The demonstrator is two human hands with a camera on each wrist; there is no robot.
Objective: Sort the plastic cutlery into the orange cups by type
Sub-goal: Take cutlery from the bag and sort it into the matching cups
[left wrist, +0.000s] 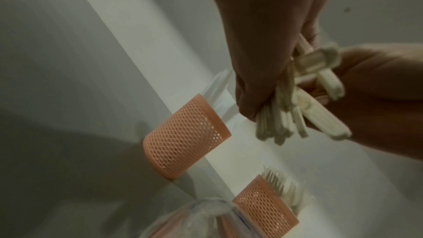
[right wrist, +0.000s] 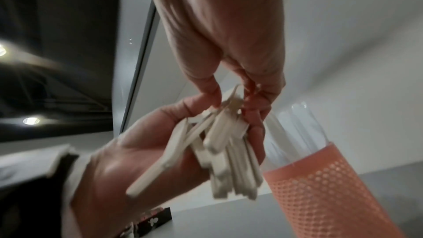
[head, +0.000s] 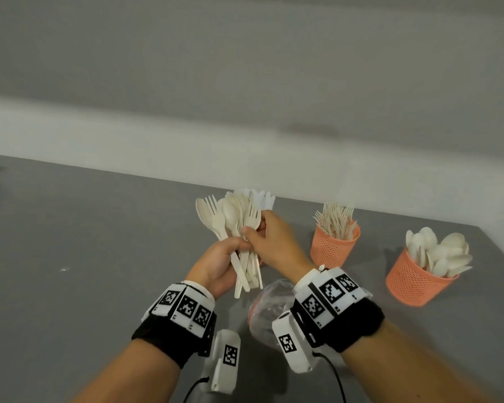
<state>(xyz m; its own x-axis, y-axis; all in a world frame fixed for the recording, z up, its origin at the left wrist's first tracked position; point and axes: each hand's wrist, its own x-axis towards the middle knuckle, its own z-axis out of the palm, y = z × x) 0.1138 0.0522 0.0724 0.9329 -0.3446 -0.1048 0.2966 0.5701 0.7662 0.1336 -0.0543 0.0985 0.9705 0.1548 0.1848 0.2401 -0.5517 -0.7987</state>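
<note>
My left hand (head: 230,253) grips a bundle of cream plastic forks and spoons (head: 233,219) by the handles, held upright above the grey table. My right hand (head: 256,232) pinches pieces in the same bundle with thumb and fingers. In the right wrist view the right hand (right wrist: 231,95) nips the bundle (right wrist: 224,151) lying in the left palm (right wrist: 137,160). Three orange mesh cups stand on the table: one with forks (head: 333,242), one with spoons (head: 416,282), and one with white knives (right wrist: 325,196), mostly hidden behind my hands in the head view.
A crumpled clear plastic bag (head: 266,309) lies on the table (head: 85,242) under my right wrist. A grey wall with a pale ledge runs behind the cups. A dark patterned box (right wrist: 148,222) sits low in the right wrist view.
</note>
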